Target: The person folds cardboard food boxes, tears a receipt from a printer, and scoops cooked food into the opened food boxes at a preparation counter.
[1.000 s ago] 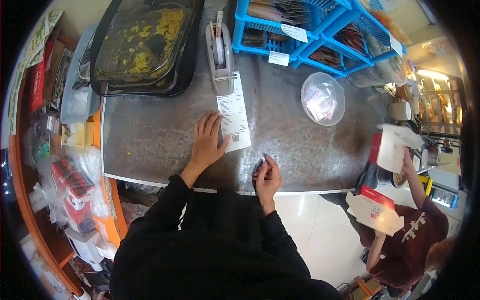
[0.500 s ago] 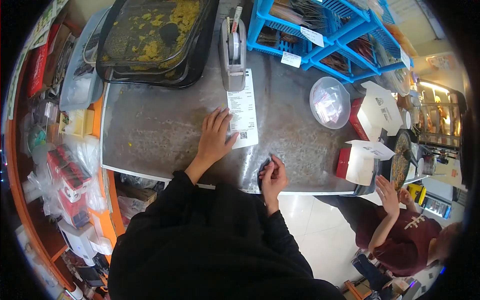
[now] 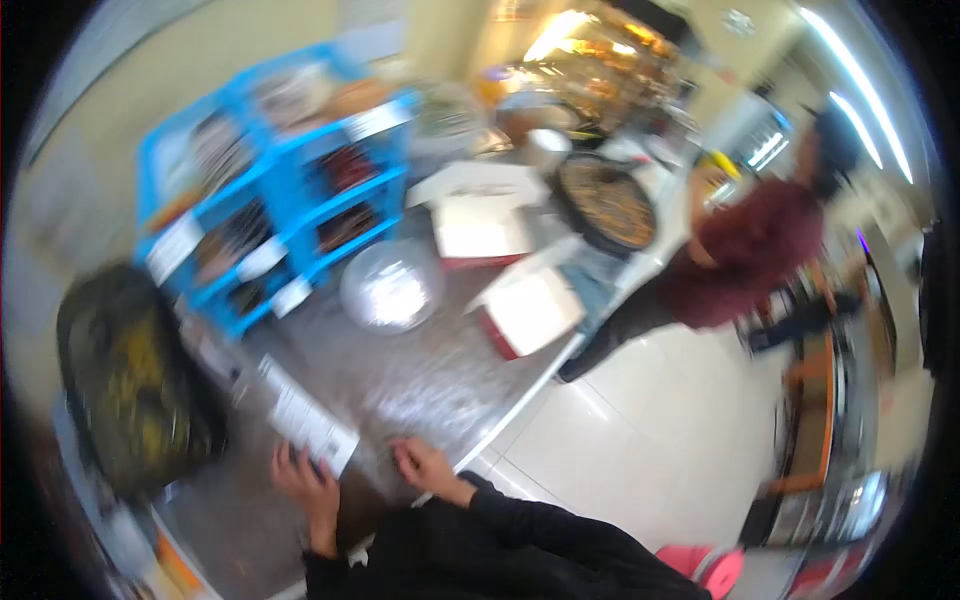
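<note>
My left hand lies on the table with fingers stretched out, touching the lower end of a long printed paper slip that looks like a receipt. A little to its right, my right hand rests near the table's front edge with its fingers curled together. Whatever those fingers may hold is hidden by the curl and the blur. Beyond the slip stands a tape dispenser, badly smeared.
The metal table carries a blue basket rack, a clear round tub, two open food boxes, a round dark pan and a mesh-covered tray. A person in a maroon shirt stands at the right.
The view has swung right and up, showing more of the room and blurring. My hands stay near the slip. The person at the right now appears standing, turned toward the back counter.
</note>
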